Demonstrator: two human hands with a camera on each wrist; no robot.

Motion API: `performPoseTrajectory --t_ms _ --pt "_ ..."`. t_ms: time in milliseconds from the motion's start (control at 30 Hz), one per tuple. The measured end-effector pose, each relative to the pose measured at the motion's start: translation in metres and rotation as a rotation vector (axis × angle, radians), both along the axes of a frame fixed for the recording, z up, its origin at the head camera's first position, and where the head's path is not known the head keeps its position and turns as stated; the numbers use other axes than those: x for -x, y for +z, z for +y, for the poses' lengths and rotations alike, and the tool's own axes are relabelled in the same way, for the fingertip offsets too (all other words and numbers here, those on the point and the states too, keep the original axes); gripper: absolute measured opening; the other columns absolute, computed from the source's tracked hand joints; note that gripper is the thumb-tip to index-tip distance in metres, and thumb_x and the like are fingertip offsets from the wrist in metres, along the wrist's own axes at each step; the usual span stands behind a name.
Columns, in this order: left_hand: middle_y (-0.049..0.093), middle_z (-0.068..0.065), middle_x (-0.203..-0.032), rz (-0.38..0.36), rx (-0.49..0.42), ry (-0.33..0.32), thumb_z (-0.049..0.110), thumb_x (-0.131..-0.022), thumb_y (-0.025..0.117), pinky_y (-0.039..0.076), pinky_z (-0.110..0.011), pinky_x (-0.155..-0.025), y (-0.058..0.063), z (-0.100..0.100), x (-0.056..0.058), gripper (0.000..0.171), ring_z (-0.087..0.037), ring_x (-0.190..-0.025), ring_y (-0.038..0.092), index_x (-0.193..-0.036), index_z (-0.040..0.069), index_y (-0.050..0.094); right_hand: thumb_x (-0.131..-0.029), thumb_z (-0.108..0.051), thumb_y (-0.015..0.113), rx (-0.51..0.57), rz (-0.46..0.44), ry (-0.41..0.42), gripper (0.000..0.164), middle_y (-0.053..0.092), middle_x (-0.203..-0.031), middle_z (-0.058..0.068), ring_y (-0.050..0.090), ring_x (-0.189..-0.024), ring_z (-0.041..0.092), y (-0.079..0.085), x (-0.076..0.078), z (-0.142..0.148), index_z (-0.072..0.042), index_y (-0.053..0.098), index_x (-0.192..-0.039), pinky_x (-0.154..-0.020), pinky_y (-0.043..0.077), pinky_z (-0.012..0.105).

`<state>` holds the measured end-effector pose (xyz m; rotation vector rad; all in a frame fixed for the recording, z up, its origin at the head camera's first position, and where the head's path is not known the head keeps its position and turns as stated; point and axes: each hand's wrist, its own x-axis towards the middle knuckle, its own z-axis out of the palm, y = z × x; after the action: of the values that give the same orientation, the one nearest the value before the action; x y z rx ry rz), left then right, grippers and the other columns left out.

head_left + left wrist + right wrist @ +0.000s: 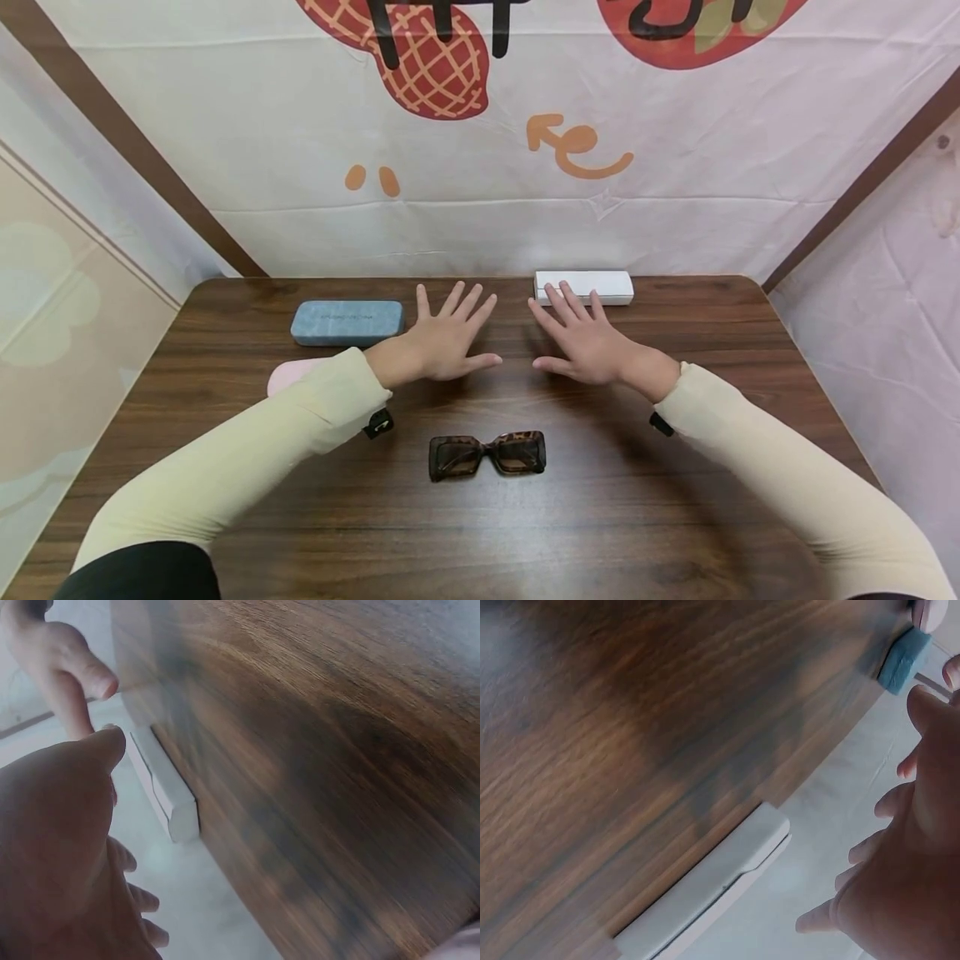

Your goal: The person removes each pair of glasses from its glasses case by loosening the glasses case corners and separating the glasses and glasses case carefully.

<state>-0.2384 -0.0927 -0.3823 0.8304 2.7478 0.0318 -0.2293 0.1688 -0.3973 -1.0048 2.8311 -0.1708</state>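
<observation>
Both hands hover above the table with fingers spread and nothing held. My left hand (446, 337) is just right of a blue glasses case (347, 323), near the table's far side. The right hand (592, 346) stretches out in front of a white glasses case (592, 287), its fingertips overlapping that case in the head view. Tortoiseshell sunglasses (487, 456) lie nearer to me, between the forearms. A pink object (288, 375) is partly covered by my left sleeve. In the right wrist view the white case (712, 877) lies closed, below the fingers.
A dark wood-grain table (480, 542) carries everything. Its far edge meets a white printed cloth (480, 225), and more cloth hangs at both sides. Each sleeve has a small black strap piece (378, 423) at the wrist.
</observation>
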Motion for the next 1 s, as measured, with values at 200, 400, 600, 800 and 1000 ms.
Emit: performPoseTrajectory --t_ms 200,400,600,800,1000 --pt "-0.004 -0.013 -0.170 0.010 -0.027 0.018 0.066 -0.100 0.047 -0.012 -0.079 -0.106 0.000 -0.017 -0.005 0.093 -0.036 -0.155 -0.009 -0.165 0.017 0.001 -0.102 -0.049 0.058 0.014 -0.001 0.030 0.088 -0.001 -0.167 0.025 -0.003 -0.153 0.045 -0.003 -0.004 -0.011 -0.009 0.012 -0.164 -0.113 0.001 0.075" --pt "-0.003 -0.015 -0.169 0.002 -0.056 0.028 0.064 -0.100 0.049 -0.013 -0.079 -0.105 0.000 -0.034 -0.009 0.093 -0.038 -0.154 -0.008 -0.165 0.015 0.004 -0.102 -0.051 0.056 0.006 0.015 0.063 0.086 0.000 -0.167 0.025 -0.001 -0.153 0.044 -0.003 -0.006 -0.020 -0.008 0.014 -0.164 -0.113 0.004 0.075" --pt "0.000 -0.018 -0.169 0.008 -0.060 0.023 0.065 -0.100 0.048 -0.012 -0.081 -0.104 0.001 -0.046 -0.014 0.094 -0.041 -0.154 -0.005 -0.165 0.013 0.005 -0.102 -0.052 0.055 -0.009 0.000 0.085 0.087 -0.001 -0.167 0.023 -0.005 -0.154 0.040 -0.002 -0.008 -0.031 -0.010 0.011 -0.164 -0.113 0.004 0.074" --pt "0.002 -0.019 -0.169 0.021 -0.059 0.038 0.063 -0.100 0.050 -0.009 -0.082 -0.104 -0.003 -0.060 -0.021 0.093 -0.043 -0.154 -0.002 -0.164 0.011 0.007 -0.103 -0.053 0.052 -0.019 -0.027 0.093 0.087 -0.005 -0.168 0.022 -0.009 -0.154 0.037 0.000 -0.009 -0.040 -0.011 0.009 -0.164 -0.115 0.003 0.073" --pt "0.004 -0.021 -0.168 0.023 -0.062 0.067 0.061 -0.100 0.051 -0.006 -0.083 -0.103 -0.005 -0.075 -0.028 0.093 -0.044 -0.153 0.000 -0.164 0.009 0.008 -0.103 -0.055 0.051 -0.027 -0.039 0.099 0.087 -0.007 -0.168 0.020 -0.011 -0.154 0.036 0.001 -0.009 -0.049 -0.012 0.007 -0.165 -0.116 0.002 0.071"
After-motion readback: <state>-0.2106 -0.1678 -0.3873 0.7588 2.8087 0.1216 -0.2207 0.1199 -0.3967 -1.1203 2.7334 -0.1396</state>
